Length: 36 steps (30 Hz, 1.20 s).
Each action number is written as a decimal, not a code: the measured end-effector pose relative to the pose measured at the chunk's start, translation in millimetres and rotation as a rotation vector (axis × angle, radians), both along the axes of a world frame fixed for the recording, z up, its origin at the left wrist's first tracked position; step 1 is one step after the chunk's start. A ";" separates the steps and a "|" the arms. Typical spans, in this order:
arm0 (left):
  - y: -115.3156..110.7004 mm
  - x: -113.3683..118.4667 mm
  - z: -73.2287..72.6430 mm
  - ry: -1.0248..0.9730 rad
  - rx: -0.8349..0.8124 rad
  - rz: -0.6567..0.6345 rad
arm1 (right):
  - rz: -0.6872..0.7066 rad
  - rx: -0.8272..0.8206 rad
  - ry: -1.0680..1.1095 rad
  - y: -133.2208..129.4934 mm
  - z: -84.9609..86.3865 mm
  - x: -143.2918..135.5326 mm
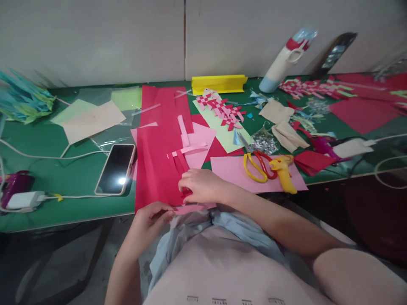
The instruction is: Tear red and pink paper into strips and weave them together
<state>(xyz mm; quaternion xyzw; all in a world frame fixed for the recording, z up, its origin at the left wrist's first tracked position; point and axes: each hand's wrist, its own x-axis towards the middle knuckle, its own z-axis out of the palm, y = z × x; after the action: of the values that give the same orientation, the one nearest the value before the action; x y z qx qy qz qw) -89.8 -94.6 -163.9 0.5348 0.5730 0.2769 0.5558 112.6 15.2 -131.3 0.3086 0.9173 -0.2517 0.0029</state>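
My left hand pinches the left end of a pink paper strip at the table's front edge, close to my body. Just above it, my right hand has its fingers curled over the red paper; what is between the fingertips is hidden. Narrow red strips run up from beside the right fingers and cross a pale pink strip. Another pale pink strip lies above them. A pink sheet sits under these strips.
A phone lies left of the red paper. To the right are scissors, a yellow glue gun and a bag of small shiny pieces. Woven red-and-pink paper pieces lie behind. A bottle stands by the wall.
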 end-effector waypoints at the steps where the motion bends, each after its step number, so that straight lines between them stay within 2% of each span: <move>1: -0.3 -0.6 -0.2 -0.010 -0.012 -0.002 | 0.028 0.035 -0.013 -0.3 -1.4 -3.0; 4: -0.8 -2.3 -0.3 -0.007 -0.027 -0.013 | 0.078 0.104 -0.020 -0.5 -4.5 -7.4; 6: -0.2 -2.7 1.1 -0.009 -0.025 -0.033 | 0.074 0.091 0.005 1.4 -4.6 -7.2; 9: 1.8 -1.3 5.7 -0.078 -0.028 -0.057 | 0.029 -0.007 0.069 8.4 -1.4 -5.0; 14: 8.2 7.6 17.2 -0.303 -0.027 -0.068 | -0.022 -0.232 0.136 29.1 6.1 -2.3; 17: 14.8 13.0 20.2 -0.327 -0.001 -0.039 | -0.024 -0.345 0.168 43.2 6.1 -2.1; 20: 24.0 15.7 16.4 -0.241 -0.004 0.019 | -0.015 -0.436 0.191 54.8 4.1 -2.3; 27: 43.2 19.6 3.5 0.096 0.026 0.170 | -0.090 -0.623 0.164 66.3 7.0 -3.4; 32: 45.6 21.6 0.0 0.353 0.199 0.170 | -0.080 -0.566 0.171 66.7 7.8 -3.7; 36: 46.3 20.6 -2.7 0.410 0.228 0.118 | -0.071 -0.505 0.187 62.9 7.3 -2.1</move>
<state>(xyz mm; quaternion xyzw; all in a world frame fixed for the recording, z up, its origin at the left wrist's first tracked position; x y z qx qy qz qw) -69.2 -48.2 -166.6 0.6047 0.6693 0.2572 0.3468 110.5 78.1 -123.9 0.3054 0.8104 -0.4997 -0.0140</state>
